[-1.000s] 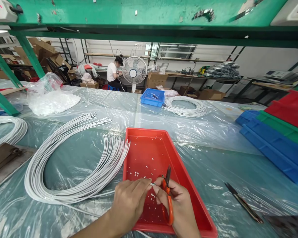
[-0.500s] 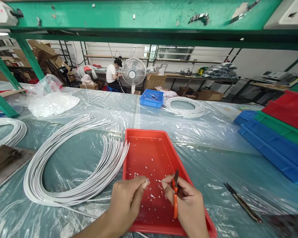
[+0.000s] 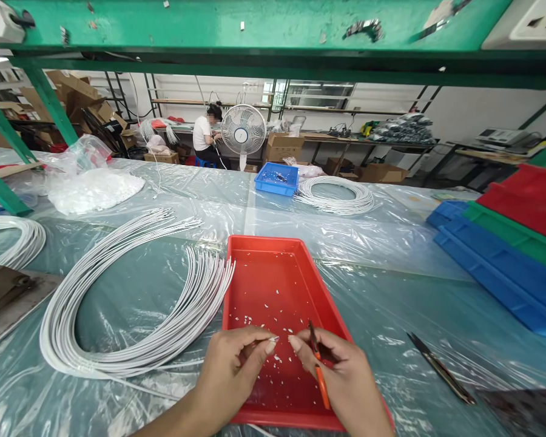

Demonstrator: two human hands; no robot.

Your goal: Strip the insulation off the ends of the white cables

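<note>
While right fingers point(image 3: 301, 350) hold orange-handled scissors point(image 3: 321, 385) | fan hub label point(image 3: 241, 135) | illegible

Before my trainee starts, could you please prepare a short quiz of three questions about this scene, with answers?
1. Which hand holds the orange-handled scissors?
2. True or false: small white scraps lie in the red tray.
3. As seen here, the large coil of white cables lies mainly: a) left of the tray, b) right of it, c) beyond its far end.

Key: 1. The right hand. 2. True. 3. a.
</note>
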